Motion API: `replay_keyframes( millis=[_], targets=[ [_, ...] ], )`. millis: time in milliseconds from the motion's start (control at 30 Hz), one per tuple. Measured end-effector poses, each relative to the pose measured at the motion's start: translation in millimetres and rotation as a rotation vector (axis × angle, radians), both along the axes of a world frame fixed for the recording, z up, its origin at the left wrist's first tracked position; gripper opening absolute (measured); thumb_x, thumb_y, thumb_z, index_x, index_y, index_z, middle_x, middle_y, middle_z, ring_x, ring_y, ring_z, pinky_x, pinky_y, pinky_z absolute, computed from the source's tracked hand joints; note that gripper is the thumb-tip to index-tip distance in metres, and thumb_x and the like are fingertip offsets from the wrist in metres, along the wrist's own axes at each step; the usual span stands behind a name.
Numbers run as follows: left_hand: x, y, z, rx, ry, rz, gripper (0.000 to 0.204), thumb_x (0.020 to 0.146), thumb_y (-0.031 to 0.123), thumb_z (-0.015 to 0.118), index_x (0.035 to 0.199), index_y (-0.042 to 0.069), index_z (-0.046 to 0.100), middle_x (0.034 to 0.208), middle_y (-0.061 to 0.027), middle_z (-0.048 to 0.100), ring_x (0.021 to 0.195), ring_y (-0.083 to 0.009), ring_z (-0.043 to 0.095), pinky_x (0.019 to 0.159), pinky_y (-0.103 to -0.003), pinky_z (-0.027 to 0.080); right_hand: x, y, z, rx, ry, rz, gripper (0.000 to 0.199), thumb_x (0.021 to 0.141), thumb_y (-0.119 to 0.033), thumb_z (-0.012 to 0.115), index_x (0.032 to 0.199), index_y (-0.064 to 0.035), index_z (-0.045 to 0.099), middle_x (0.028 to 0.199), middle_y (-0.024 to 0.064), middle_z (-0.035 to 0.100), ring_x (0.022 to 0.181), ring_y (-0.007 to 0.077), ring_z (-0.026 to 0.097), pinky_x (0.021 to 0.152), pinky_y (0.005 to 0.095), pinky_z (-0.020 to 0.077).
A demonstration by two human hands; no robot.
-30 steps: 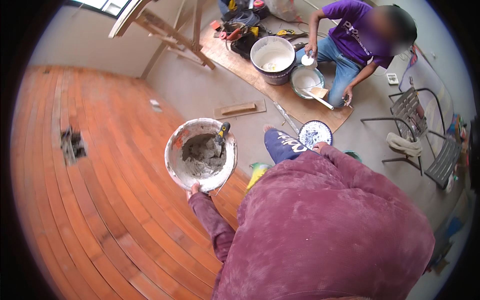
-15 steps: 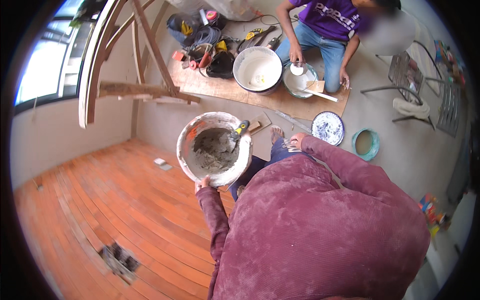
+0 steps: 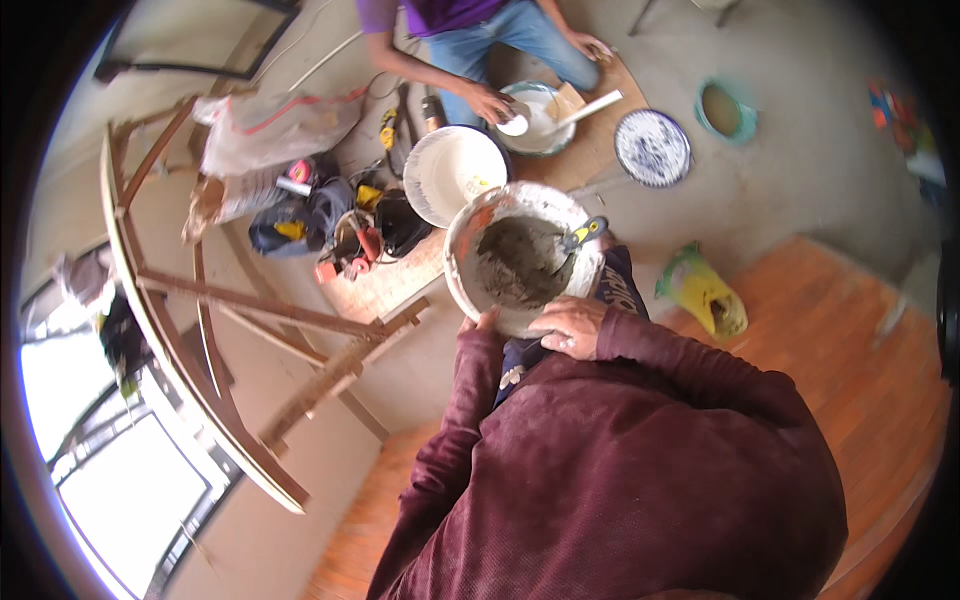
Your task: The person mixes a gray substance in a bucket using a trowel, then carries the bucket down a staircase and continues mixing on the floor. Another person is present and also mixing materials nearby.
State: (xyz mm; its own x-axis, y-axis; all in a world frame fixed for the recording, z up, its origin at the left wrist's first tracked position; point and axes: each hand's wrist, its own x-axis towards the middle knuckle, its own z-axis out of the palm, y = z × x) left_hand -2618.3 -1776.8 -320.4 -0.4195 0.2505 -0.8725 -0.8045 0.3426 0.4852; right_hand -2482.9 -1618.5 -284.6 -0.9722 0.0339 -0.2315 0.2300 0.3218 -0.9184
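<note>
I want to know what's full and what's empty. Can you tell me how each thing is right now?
Mixing bowl: held up, grey mortar inside.
Trowel: resting in the bowl.
Left hand: gripping the rim.
Right hand: gripping the rim.
White bucket: on the floor, white inside.
Green tub: brownish inside.

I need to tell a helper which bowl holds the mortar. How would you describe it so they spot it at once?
Start at the person in the maroon sweatshirt at the bottom. Both hands, left hand and right hand, hold a round white bowl just ahead. Unlike the white bucket beyond, it holds grey mortar and a trowel.
</note>
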Motion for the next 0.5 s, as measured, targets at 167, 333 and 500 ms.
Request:
replay_keyframes(
  millis=[167, 333, 500],
  targets=[
    [-45.5, 35.8, -2.0, -0.044, 0.036, -0.472, 0.026, 0.075, 0.016, 0.064, 0.093, -0.001, 0.057, 0.078, -0.0101, 0.061, 0.065, -0.0192, 0.057, 0.058, -0.030, 0.046, -3.7, -46.0, 12.0, 0.210, -0.113, -0.408, 0.026, 0.076, -0.014, 0.057, 0.099, -0.0025, 0.057, 0.097, 0.0131, 0.055, 0.094, 0.0310, 0.051, 0.084, 0.0381, 0.0398],
    [-41.1, 25.1, -66.4, 0.173, 0.065, -0.717, 0.026, 0.078, 0.021, 0.061, 0.094, 0.001, 0.057, 0.077, -0.0070, 0.060, 0.067, -0.0171, 0.056, 0.062, -0.031, 0.044, -19.2, -103.7, 48.0, 0.511, -0.305, -0.634, 0.031, 0.070, -0.009, 0.061, 0.100, -0.0028, 0.056, 0.101, 0.0121, 0.053, 0.096, 0.0309, 0.048, 0.084, 0.0381, 0.0393],
    [-34.5, 29.4, -61.2, 0.270, -0.116, -0.656, 0.029, 0.078, 0.024, 0.064, 0.094, 0.001, 0.058, 0.075, -0.0068, 0.059, 0.065, -0.0157, 0.053, 0.061, -0.031, 0.043, -45.0, -129.8, 63.5, 0.758, -0.292, -0.763, 0.028, 0.060, 0.000, 0.064, 0.085, -0.0050, 0.053, 0.086, 0.0098, 0.049, 0.088, 0.0300, 0.048, 0.073, 0.0391, 0.0418]
  ],
)
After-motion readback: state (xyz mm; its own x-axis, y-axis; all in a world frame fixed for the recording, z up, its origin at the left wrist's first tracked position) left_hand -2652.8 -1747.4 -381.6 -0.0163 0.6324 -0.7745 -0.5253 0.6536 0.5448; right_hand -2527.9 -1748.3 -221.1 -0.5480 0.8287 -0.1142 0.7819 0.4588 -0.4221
